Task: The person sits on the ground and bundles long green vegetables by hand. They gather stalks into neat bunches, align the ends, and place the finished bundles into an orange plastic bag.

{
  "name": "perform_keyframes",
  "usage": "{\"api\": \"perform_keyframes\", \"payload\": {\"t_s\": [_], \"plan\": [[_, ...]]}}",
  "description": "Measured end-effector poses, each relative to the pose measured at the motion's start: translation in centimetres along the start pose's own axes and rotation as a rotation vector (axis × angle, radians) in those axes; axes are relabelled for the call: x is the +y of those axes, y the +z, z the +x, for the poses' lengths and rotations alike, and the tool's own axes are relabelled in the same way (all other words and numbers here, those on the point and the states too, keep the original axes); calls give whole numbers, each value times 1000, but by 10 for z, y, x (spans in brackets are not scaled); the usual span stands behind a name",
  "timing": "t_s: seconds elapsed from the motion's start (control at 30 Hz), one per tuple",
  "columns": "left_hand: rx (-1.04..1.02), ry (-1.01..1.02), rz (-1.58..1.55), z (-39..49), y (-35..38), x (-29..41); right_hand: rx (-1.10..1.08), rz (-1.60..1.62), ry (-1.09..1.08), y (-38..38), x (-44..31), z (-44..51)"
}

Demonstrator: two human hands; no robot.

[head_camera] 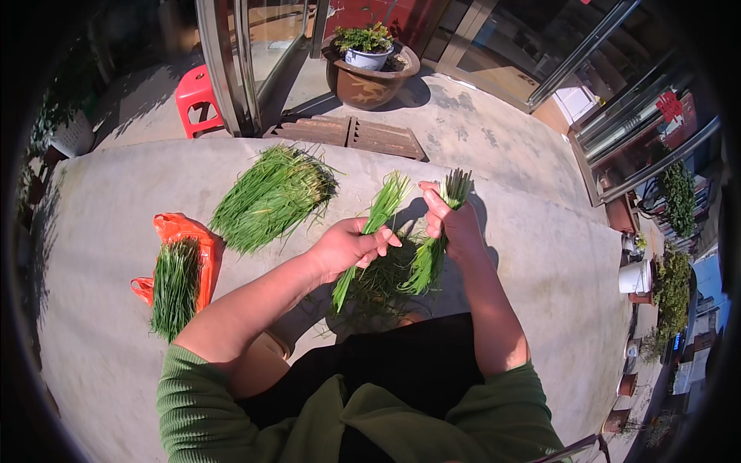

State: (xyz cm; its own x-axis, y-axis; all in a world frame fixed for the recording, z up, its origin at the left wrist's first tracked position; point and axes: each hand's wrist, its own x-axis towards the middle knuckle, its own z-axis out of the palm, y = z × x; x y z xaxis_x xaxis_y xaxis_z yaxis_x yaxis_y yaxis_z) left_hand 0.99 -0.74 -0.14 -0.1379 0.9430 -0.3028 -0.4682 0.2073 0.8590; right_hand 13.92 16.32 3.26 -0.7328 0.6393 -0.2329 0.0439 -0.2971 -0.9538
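Observation:
My left hand point(353, 246) grips a thin bunch of green chives point(385, 202), its pale ends pointing up and away from me. A thicker bunch of chives point(428, 263) is held in my right hand point(454, 223), with the cut stem ends above the fist and the leaves hanging below. Loose green trimmings point(382, 272) lie on the concrete beneath both hands, partly hidden by them. Beyond my left arm spreads a large heap of chives point(272, 199). A neat bundle of chives point(175, 289) rests on an orange plastic bag point(205, 260) at the left.
A red plastic stool point(198, 101) stands by a glass door frame point(231, 69). Past the raised concrete slab's edge are wooden slats point(347, 134) and a big brown glazed pot point(367, 87). Potted plants and a white bucket point(635, 276) line the right side.

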Motion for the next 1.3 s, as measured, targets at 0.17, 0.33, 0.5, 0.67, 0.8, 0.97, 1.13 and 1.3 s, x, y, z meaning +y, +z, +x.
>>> {"api": "perform_keyframes", "payload": {"t_s": [0.17,0.33,0.5,0.67,0.8,0.97,1.13,1.3], "plan": [[80,23,92,-1,9,-1,-37,23,-3,24,10,-8],[22,27,-100,-1,3,1,-62,53,8,24,8,-7],[26,92,-143,0,3,1,-57,66,24,22,8,-7],[55,99,-89,1,1,-2,-66,150,-8,26,5,-6],[66,96,-29,1,2,-3,-42,138,25,16,5,-1],[112,110,15,1,2,-5,12,-47,-72,19,5,-4],[185,125,-66,1,3,-2,17,-114,-44,15,1,-5],[209,135,-16,4,-1,-6,116,-162,-140,12,-9,-8]]}}
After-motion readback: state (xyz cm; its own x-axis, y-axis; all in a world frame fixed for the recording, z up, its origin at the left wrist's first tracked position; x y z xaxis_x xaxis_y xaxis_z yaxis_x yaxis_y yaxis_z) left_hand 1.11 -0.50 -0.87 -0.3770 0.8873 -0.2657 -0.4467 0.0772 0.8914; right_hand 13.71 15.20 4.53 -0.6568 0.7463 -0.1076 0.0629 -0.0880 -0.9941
